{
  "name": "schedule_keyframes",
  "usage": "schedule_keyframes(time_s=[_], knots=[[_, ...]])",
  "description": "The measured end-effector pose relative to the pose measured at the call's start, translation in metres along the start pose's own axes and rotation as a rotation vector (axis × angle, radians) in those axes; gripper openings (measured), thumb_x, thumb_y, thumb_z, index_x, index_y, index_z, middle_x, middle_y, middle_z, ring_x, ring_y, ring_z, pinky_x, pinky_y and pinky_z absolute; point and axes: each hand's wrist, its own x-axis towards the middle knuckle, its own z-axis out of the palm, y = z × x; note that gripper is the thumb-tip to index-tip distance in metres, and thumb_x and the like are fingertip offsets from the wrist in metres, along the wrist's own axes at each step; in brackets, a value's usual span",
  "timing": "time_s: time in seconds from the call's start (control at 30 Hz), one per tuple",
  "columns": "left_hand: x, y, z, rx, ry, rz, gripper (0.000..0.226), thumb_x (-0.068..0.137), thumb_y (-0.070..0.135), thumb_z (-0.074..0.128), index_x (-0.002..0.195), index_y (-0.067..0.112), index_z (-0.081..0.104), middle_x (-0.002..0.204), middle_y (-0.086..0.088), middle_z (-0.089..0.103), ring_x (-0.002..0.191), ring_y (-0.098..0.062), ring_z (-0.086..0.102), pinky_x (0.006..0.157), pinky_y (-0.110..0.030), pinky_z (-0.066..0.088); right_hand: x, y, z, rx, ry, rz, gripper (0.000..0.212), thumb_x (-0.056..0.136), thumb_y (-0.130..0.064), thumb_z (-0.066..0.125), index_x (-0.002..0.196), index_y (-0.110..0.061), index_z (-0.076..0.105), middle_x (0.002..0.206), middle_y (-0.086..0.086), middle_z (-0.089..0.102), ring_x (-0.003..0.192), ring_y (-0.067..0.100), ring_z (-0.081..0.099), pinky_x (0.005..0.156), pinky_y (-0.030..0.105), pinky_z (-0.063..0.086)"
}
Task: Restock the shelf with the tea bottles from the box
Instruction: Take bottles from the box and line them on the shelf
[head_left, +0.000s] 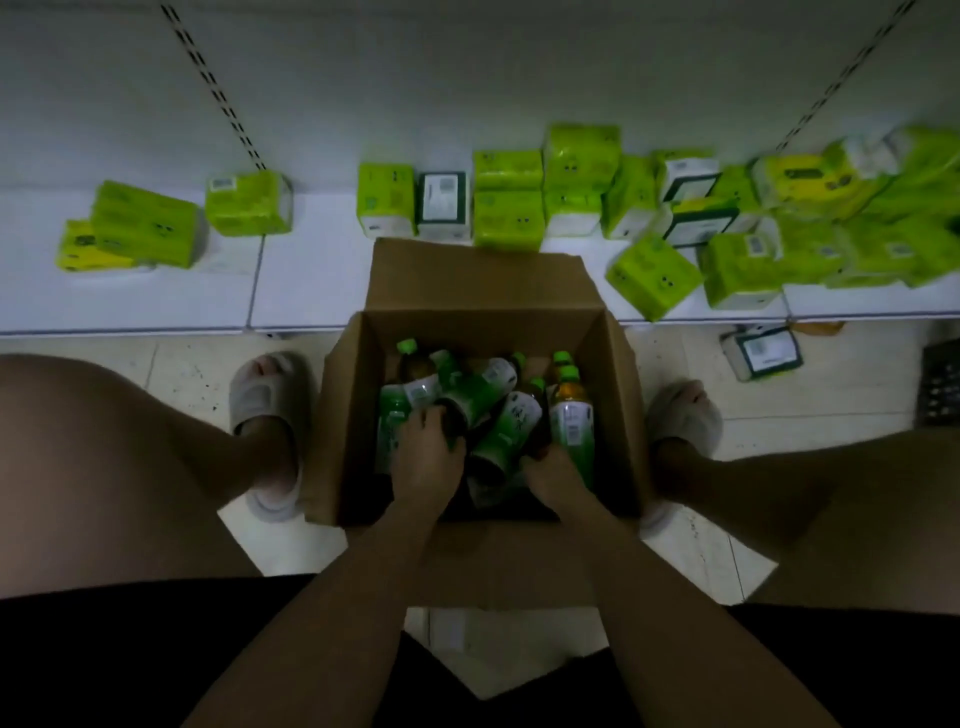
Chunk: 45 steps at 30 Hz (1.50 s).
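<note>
Cardboard box (358, 415) of jumbled tea bottles (498, 441), left fingers (434, 415) and right fingers (543, 460) each curled round one

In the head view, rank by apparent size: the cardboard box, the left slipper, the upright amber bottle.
1. Cardboard box, clearly largest.
2. Left slipper.
3. Upright amber bottle, partly hidden and deeper in the box, so these last two are close.

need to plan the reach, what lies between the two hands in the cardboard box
In the head view, a green-labelled tea bottle lies tilted between the left hand and the right hand.
</note>
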Motion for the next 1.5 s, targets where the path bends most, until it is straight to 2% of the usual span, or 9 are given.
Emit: schedule_keyframes(time_s=[0.17, 0.5, 0.63, 0.77, 0.93, 1.13, 1.23, 1.37, 1.5], knots=[[0.022, 0.008, 0.013, 0.034, 0.043, -0.022, 0.062, 0.090, 0.033, 0.059, 0.144, 0.011, 0.035, 0.145, -0.014, 0.039, 0.132, -0.033, 0.037, 0.104, -0.045, 0.037, 0.040, -0.011, 0.022, 0.134, 0.017, 0.139, 0.064, 0.094, -0.046, 0.050, 0.144, -0.008, 0.039, 0.142, 0.014, 0.051, 0.126, 0.034, 0.051, 0.100, 0.041, 0.043], [0.090, 0.024, 0.043, 0.287, -0.114, 0.106, 0.061, 0.087, 0.041, 0.061, 0.137, 0.012, 0.040, 0.136, -0.016, 0.047, 0.123, -0.035, 0.048, 0.094, -0.046, 0.046, 0.086, -0.026, 0.029, 0.339, 0.039, 0.391, 0.075, 0.099, -0.036, 0.048, 0.153, -0.004, 0.008, 0.154, 0.015, 0.032, 0.134, 0.034, 0.041, 0.099, 0.038, 0.040], [0.114, 0.017, 0.058, 0.422, -0.260, 0.101, 0.071, 0.088, 0.050, 0.055, 0.146, 0.016, 0.028, 0.145, -0.016, 0.040, 0.126, -0.037, 0.046, 0.096, -0.046, 0.046, 0.108, -0.012, 0.040, 0.468, -0.051, 0.396, 0.090, 0.077, -0.059, 0.050, 0.152, -0.014, 0.026, 0.146, 0.013, 0.045, 0.122, 0.035, 0.050, 0.101, 0.043, 0.046], [0.130, 0.021, 0.066, 0.501, -0.301, 0.092, 0.075, 0.088, 0.055, 0.051, 0.146, 0.014, 0.028, 0.144, -0.018, 0.042, 0.125, -0.037, 0.047, 0.099, -0.045, 0.042, 0.106, -0.020, 0.033, 0.460, -0.052, 0.396, 0.046, 0.097, -0.033, 0.050, 0.137, -0.010, 0.048, 0.132, 0.015, 0.055, 0.117, 0.034, 0.055, 0.101, 0.044, 0.049], [0.135, 0.030, 0.066, 0.573, -0.290, 0.075, 0.074, 0.088, 0.050, 0.054, 0.144, 0.009, 0.030, 0.142, -0.021, 0.042, 0.126, -0.038, 0.045, 0.102, -0.046, 0.035, 0.105, -0.020, 0.028, 0.429, -0.113, 0.412, 0.031, 0.098, -0.024, 0.051, 0.121, -0.004, 0.058, 0.118, 0.016, 0.061, 0.110, 0.033, 0.059, 0.091, 0.037, 0.051], [0.124, 0.017, 0.057, 0.393, -0.355, 0.073, 0.066, 0.088, 0.050, 0.053, 0.139, 0.011, 0.039, 0.140, -0.015, 0.046, 0.122, -0.034, 0.049, 0.095, -0.040, 0.043, 0.087, -0.017, 0.014, 0.517, -0.203, 0.480, 0.048, 0.096, -0.022, 0.059, 0.137, -0.002, 0.046, 0.132, 0.018, 0.054, 0.121, 0.035, 0.054, 0.096, 0.035, 0.048], [0.098, 0.006, 0.042, 0.288, -0.310, 0.061, 0.057, 0.088, 0.048, 0.056, 0.132, 0.013, 0.046, 0.129, -0.013, 0.055, 0.113, -0.031, 0.055, 0.085, -0.033, 0.045, 0.072, -0.017, 0.011, 0.536, -0.224, 0.481, 0.060, 0.094, -0.025, 0.062, 0.143, -0.001, 0.039, 0.123, 0.015, 0.057, 0.108, 0.032, 0.058, 0.090, 0.034, 0.048], [0.055, -0.004, 0.020, 0.125, -0.213, -0.091, 0.056, 0.085, 0.048, 0.062, 0.132, 0.018, 0.050, 0.125, -0.010, 0.058, 0.111, -0.031, 0.058, 0.079, -0.032, 0.042, 0.050, -0.022, 0.008, 0.565, -0.090, 0.422, 0.089, 0.082, -0.023, 0.075, 0.152, -0.005, 0.023, 0.143, 0.017, 0.046, 0.123, 0.036, 0.052, 0.088, 0.038, 0.048], [0.032, 0.007, -0.011, -0.072, -0.067, -0.114, 0.052, 0.083, 0.046, 0.065, 0.128, 0.022, 0.053, 0.118, -0.006, 0.064, 0.108, -0.030, 0.061, 0.085, -0.036, 0.046, 0.021, -0.040, 0.003, 0.628, 0.037, 0.241, 0.081, 0.073, -0.021, 0.080, 0.142, -0.006, 0.040, 0.133, 0.016, 0.057, 0.115, 0.034, 0.058, 0.091, 0.041, 0.050]])
